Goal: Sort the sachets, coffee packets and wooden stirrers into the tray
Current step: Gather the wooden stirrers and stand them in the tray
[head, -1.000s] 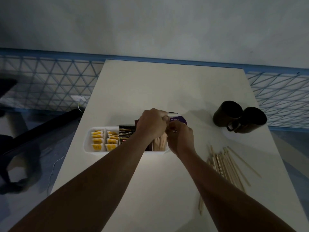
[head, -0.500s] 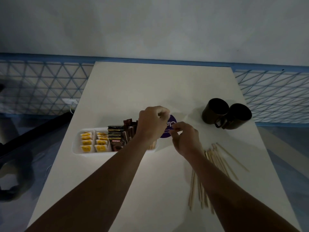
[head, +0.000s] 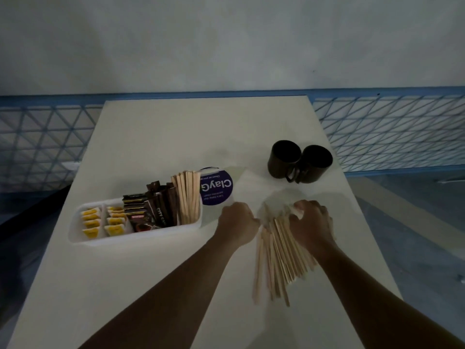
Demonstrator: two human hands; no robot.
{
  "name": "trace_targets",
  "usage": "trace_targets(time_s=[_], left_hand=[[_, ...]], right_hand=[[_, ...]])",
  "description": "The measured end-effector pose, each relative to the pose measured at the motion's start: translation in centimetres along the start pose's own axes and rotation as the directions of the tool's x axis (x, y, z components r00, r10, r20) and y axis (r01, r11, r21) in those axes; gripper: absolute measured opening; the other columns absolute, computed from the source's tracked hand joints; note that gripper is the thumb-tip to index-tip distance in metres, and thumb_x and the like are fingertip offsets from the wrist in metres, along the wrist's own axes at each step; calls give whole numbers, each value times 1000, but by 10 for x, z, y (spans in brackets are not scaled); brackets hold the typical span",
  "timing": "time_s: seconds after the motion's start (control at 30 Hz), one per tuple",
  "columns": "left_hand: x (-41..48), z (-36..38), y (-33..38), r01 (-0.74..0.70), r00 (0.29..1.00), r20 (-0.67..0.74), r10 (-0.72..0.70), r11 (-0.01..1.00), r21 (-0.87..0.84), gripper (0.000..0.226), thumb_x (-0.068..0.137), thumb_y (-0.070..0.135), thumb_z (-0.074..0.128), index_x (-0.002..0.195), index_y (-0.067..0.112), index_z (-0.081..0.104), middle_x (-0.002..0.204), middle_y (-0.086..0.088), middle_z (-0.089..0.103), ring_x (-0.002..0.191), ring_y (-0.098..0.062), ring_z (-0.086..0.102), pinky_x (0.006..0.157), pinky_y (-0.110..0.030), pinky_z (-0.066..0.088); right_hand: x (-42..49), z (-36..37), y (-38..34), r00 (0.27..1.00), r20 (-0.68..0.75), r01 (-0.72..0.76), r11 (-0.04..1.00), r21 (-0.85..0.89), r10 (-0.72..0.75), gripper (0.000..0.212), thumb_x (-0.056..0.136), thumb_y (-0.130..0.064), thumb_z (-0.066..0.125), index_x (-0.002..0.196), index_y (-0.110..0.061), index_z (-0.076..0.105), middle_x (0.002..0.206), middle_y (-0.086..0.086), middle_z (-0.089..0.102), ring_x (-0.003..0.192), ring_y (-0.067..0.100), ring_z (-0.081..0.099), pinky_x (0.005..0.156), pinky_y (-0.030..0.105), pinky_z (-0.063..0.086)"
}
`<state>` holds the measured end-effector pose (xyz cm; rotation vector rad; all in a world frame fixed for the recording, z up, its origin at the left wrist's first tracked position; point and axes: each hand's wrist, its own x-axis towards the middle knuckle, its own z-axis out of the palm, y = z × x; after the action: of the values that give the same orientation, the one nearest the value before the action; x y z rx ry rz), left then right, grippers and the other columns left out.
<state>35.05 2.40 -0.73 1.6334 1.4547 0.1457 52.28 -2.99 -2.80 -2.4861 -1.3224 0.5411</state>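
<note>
Head view: loose wooden stirrers lie fanned on the desk, right of the tray. Right hand rests on the pile's far end, grip curled over the sticks. Left hand fisted at the pile's left edge, pinch not discernible.

Dim room: grey wall, blue mesh railing, white table.

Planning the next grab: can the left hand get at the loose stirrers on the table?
Probably yes. The left hand sits at the left edge of the loose stirrers, with nothing between them. The right hand covers only their far end, and the tray stands off to the left.
</note>
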Motion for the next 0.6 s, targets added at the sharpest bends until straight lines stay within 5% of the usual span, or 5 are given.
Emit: trace_targets(time_s=[0.13,0.5,0.6], left_hand=[[-8,22,3,159,973,134,-187,968,193,41,83,31,72,109,2,59,96,-11,69,70,-22,69,57,-28,58],[-16,65,0,167,977,94,-192,961,222,52,88,36,64,126,3,49,121,-13,60,107,-29,63,90,-40,56],[-19,71,2,170,982,62,-181,974,152,51,86,40,67,121,7,50,114,-11,62,98,-26,66,84,-39,59]], right_hand=[[0,-10,27,996,84,-22,989,-146,34,56,90,-29,61,143,-17,47,144,9,50,131,30,44,104,46,39],[-2,-1,44,978,199,-36,994,-104,57,45,83,-57,66,95,-14,61,90,5,64,79,22,63,69,34,53],[-3,1,41,976,215,-12,996,-85,30,40,82,-53,69,87,-15,60,77,1,60,64,15,56,52,24,39]])
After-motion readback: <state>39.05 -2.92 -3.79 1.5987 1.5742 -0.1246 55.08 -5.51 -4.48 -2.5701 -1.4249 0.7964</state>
